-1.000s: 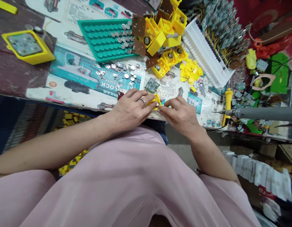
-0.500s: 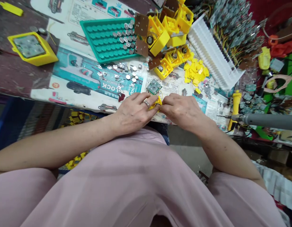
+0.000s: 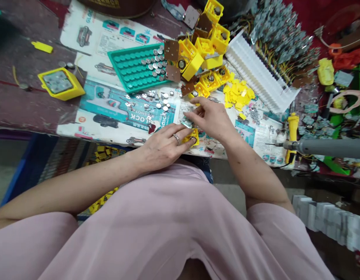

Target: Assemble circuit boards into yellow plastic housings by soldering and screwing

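Note:
My left hand [image 3: 165, 144], with a ring on one finger, is closed on a small yellow housing [image 3: 194, 137] at the table's front edge. A round metal part shows inside the housing. Just behind it, a small green circuit board [image 3: 187, 124] lies partly hidden beneath my fingers. My right hand [image 3: 210, 116] is over the board, its fingers bent and apart, the thumb side close to the board. Whether it touches the board is too small to tell. Beyond my right hand stand yellow housings [image 3: 211, 77] with round metal parts inside.
A green tray [image 3: 124, 66] with button cells is behind my left hand. Yellow pieces [image 3: 238, 93] lie beside a white rack [image 3: 258, 74]. A soldering iron [image 3: 328, 147] points in from the right. At left sits a yellow box [image 3: 61, 83].
My right hand has left the yellow housing and moved back and left over the circuit board. The board now looks tilted. My left hand stays at the housing; the view has shifted a little.

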A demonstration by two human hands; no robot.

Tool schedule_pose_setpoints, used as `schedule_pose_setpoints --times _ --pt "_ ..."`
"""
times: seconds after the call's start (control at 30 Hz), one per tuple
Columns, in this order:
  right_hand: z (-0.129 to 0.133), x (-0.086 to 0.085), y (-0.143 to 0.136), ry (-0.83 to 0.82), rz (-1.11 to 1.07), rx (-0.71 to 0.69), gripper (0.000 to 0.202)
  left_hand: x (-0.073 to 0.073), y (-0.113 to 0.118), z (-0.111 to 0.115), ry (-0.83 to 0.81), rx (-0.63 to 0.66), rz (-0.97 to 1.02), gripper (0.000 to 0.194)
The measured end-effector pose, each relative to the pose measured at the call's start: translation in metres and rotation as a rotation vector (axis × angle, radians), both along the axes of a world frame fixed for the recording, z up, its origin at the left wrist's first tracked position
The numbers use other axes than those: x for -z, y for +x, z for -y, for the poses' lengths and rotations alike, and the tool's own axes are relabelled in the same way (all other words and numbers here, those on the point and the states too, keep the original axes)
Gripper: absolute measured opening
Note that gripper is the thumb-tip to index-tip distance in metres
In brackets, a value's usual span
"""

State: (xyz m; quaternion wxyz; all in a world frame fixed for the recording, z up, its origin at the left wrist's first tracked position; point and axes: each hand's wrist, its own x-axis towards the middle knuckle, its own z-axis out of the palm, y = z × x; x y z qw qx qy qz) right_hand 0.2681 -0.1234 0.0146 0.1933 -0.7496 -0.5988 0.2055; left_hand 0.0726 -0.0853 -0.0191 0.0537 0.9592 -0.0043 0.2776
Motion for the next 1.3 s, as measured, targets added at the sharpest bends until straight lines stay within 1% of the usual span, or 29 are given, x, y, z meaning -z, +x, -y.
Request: schedule_pose_setpoints --times 0.1,0.13,0.17,0.27,0.3,0.37,0.47,0.57,0.63,0.83,0.9,1.0,1.07,1.13,1.2,1.3 --pt "0.0 0.002 0.006 -0.012 -0.19 -0.011 0.027 0.0 -0.003 0.0 0.005 -0.003 -0.017 0.025" --pt "0.003 0.0 0.01 -0.014 -0.277 -0.002 0.024 0.0 -0.003 -0.001 0.001 -0.002 -0.021 0.025" --pt "0.007 -0.001 0.013 -0.021 -0.378 0.017 0.025 0.001 -0.003 -0.001 -0.008 -0.001 -0.026 0.025" --pt "0.022 -0.005 0.021 -0.046 -0.675 0.147 0.043 0.001 -0.003 -0.002 -0.051 0.008 -0.028 0.025" --pt "0.027 -0.006 0.022 -0.036 -0.735 0.203 0.047 0.002 -0.003 -0.002 -0.068 0.011 -0.026 0.026" --pt "0.036 -0.005 0.021 0.023 -0.783 0.302 0.049 0.002 -0.003 -0.002 -0.093 0.016 -0.032 0.026" --pt "0.043 -0.001 0.016 0.113 -0.802 0.379 0.051 0.001 -0.003 -0.002 -0.097 0.025 -0.04 0.026" --pt "0.045 0.002 0.013 0.141 -0.823 0.387 0.053 0.0 -0.003 -0.002 -0.101 0.021 -0.014 0.026" --pt "0.048 0.003 0.012 0.149 -0.812 0.365 0.051 0.0 -0.003 -0.002 -0.126 0.008 -0.013 0.025" --pt "0.071 0.003 0.005 0.333 -0.567 0.276 0.039 0.002 0.0 -0.004 -0.181 -0.033 -0.029 0.026" --pt "0.079 0.004 0.0 0.329 -0.54 0.241 0.042 0.002 0.001 -0.004 -0.206 -0.042 -0.035 0.024" --pt "0.085 0.006 -0.007 0.262 -0.559 0.214 0.049 0.002 0.003 -0.003 -0.284 -0.07 -0.031 0.021" --pt "0.086 0.006 -0.008 0.234 -0.592 0.222 0.046 0.002 0.004 -0.001 -0.323 -0.085 -0.015 0.023" --pt "0.087 0.005 -0.008 0.225 -0.612 0.212 0.038 0.002 0.005 0.0 -0.321 -0.105 -0.005 0.028" --pt "0.088 0.002 -0.006 0.235 -0.594 0.176 0.033 0.002 0.005 0.001 -0.301 -0.117 -0.011 0.034" --pt "0.09 -0.008 -0.001 0.241 -0.46 0.062 0.036 0.002 0.004 -0.001 -0.286 -0.093 -0.039 0.041"
